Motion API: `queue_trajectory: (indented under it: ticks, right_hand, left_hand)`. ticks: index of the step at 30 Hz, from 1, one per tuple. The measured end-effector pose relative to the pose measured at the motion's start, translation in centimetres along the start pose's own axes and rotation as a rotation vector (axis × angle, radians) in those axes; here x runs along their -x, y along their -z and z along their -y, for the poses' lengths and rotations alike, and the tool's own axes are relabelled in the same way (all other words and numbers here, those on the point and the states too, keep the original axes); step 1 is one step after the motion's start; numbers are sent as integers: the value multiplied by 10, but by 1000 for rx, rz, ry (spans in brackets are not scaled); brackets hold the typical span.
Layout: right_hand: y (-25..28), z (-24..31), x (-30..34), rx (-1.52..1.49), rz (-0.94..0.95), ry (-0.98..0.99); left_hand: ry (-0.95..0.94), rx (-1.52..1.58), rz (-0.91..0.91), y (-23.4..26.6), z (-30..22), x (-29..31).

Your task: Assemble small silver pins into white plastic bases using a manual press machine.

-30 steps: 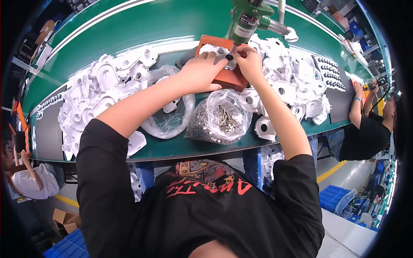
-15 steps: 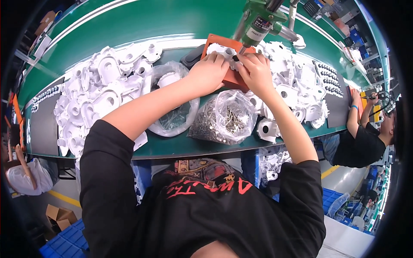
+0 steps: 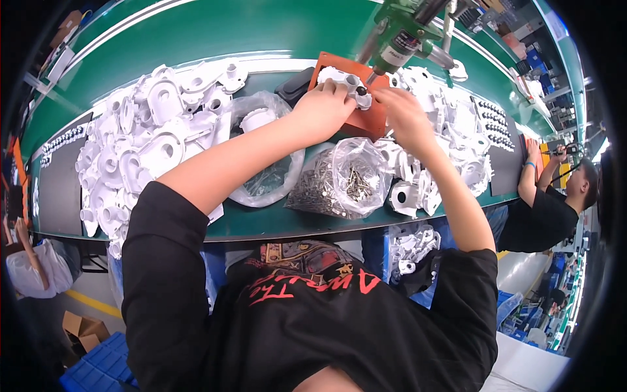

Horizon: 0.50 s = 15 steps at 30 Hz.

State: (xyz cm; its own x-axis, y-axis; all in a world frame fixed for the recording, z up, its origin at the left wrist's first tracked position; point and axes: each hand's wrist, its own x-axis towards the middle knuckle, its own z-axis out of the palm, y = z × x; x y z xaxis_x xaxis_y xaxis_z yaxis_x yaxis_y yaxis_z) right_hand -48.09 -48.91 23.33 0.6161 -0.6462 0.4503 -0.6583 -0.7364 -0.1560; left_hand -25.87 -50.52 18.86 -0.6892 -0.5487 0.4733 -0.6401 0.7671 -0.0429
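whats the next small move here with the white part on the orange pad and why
Probably bring the green driver straight down onto the white part. Its tip hangs just above the part on the orange pad, while the left hand steadies the part and the right hand rests beside it.

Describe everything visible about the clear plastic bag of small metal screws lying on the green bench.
The clear plastic bag of small metal screws lies on the green bench near its front edge, below the orange fixture block. Its thin, crinkled film shines with glare and is bunched loosely, mouth apparently open. Silvery screws are heaped inside. A second clear bag lies at its left, white moulded plastic parts at its right. Neither hand touches it; the right forearm passes over its right side.
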Motion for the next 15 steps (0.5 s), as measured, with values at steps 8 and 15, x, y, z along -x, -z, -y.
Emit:
queue_trajectory:
  ticks: [8, 15]
  right_hand:
    - [122, -71, -92, 66, -735, -256]
    - [133, -201, -175, -766, -515, -391]
  left_hand:
    - [-19, -9, -72, -2, 0, -2]
    - [77, 22, 168, 5, -6, -13]
